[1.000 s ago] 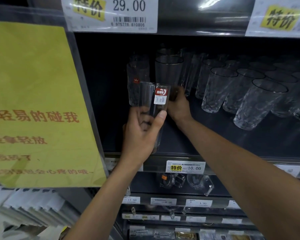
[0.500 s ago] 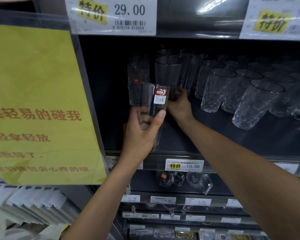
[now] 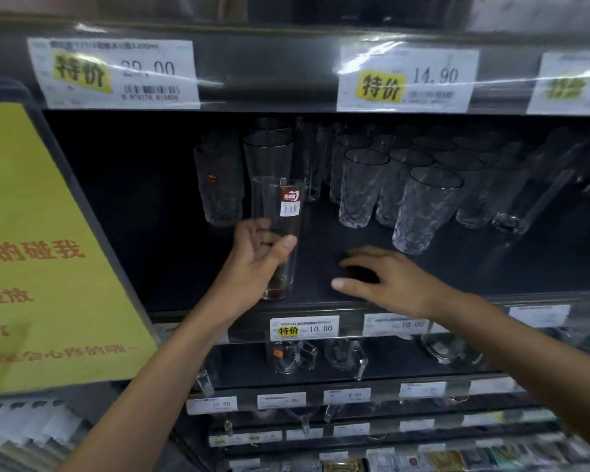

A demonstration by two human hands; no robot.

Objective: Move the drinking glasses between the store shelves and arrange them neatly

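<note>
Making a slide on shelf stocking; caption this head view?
Left hand holds a tall labelled glass over the shelf; right hand hovers empty beside it.

- The tall glass is clear and plain, with a red and white sticker near its rim and a reddish tint at its base.
- The faceted tumblers are clear, with a crackled, ice-like pattern.
- The dark glass at left is smoky grey with a small orange mark.
- The shelf is black.
- The price tags are white with yellow blocks.
- The sign is yellow-green with orange characters.
</note>
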